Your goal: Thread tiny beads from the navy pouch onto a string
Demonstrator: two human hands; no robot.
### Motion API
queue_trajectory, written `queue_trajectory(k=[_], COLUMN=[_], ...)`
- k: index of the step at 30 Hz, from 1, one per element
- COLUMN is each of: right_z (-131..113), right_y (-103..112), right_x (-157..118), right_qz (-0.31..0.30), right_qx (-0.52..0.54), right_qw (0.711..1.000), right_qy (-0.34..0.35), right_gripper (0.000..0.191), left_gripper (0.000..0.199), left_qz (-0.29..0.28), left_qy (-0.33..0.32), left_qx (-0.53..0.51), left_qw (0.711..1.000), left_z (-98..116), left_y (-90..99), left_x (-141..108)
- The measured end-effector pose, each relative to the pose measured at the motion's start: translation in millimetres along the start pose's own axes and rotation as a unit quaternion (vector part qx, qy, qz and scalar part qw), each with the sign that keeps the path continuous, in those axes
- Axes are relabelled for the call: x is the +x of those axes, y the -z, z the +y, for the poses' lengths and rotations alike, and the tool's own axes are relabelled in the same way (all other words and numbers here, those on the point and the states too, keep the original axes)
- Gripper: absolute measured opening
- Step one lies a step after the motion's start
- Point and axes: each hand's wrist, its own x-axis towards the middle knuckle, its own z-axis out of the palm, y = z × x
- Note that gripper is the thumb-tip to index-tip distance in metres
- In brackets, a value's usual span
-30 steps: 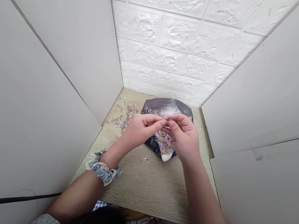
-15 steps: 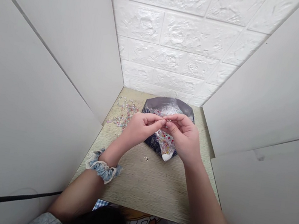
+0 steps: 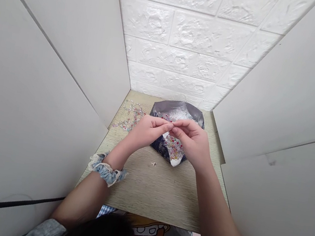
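Note:
My left hand [image 3: 147, 131] and my right hand [image 3: 194, 142] meet fingertip to fingertip above an open bag [image 3: 167, 107] with a silvery lining. Both are closed in a pinch, thumb against finger; whatever lies between the tips is too small to make out. Inside the bag, under my hands, lie many small coloured beads [image 3: 175, 148]. Left of the bag, strung beads [image 3: 130, 119] are spread in a tangle on the wooden tabletop [image 3: 163, 191]. A few tiny pale bits [image 3: 153, 164] rest on the wood in front of the bag.
A white brick-patterned wall [image 3: 182, 57] stands behind the tabletop. White panels rise on the left [image 3: 68, 38] and right [image 3: 294, 96]. A black cable [image 3: 7, 203] runs at the lower left. A blue scrunchie [image 3: 107, 172] circles my left wrist.
The view has shifted slightly. My fingertips are still together over the bag, with the left and right tips now a little closer.

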Motion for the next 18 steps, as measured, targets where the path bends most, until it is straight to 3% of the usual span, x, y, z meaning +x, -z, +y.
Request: queue_trajectory(k=[4, 8, 15, 18], right_z=[-0.5, -1.9, -11.5, -15.2], right_y=[4.1, 6.7, 0.3, -2.4], right_x=[-0.7, -1.4, -7.8, -10.6], right_qz=[0.022, 0.039, 0.064, 0.067], right_qx=[-0.085, -0.17, -0.33, -0.334], right_qw=[0.996, 0.979, 0.895, 0.882], right_qy=[0.021, 0.103, 0.293, 0.325], right_gripper=[0.007, 0.004, 0.013, 0.013], left_gripper=[0.031, 0.03, 0.03, 0.03], left_qz=[-0.009, -0.011, -0.054, -0.096], left_qy=[0.028, 0.031, 0.051, 0.037], left_qx=[-0.006, -0.031, -0.165, -0.215], left_qw=[1.0, 0.999, 0.983, 0.971], left_z=[-2.8, -1.5, 1.9, -0.1], left_y=[-0.9, -4.3, -8.3, -6.5], left_x=[1.4, 1.3, -2.4, -2.8])
